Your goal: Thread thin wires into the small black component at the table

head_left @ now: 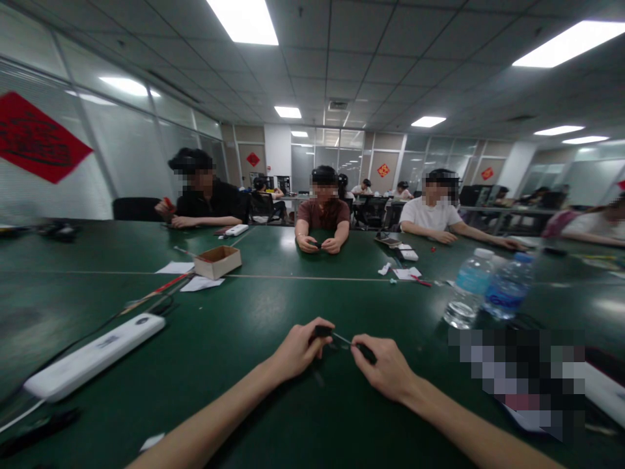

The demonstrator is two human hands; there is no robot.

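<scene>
My left hand [297,350] is closed around a small black block-like part [323,331], held just above the green table. My right hand [388,369] grips a screwdriver by its dark handle [366,354]. The screwdriver's thin metal shaft [342,339] points left toward the black part, and its tip meets or nearly meets that part; the exact contact is too small to tell. Both hands are near the middle of the table, a short gap apart. Fingers hide much of the black part.
A white power strip [97,355] with cables lies at left. Beyond it are an open cardboard box [218,264] and papers [201,283]. Two water bottles, one clear-capped [469,290] and one blue-capped [508,286], stand at right near a blurred-out item. Co-workers sit across the green table [263,312].
</scene>
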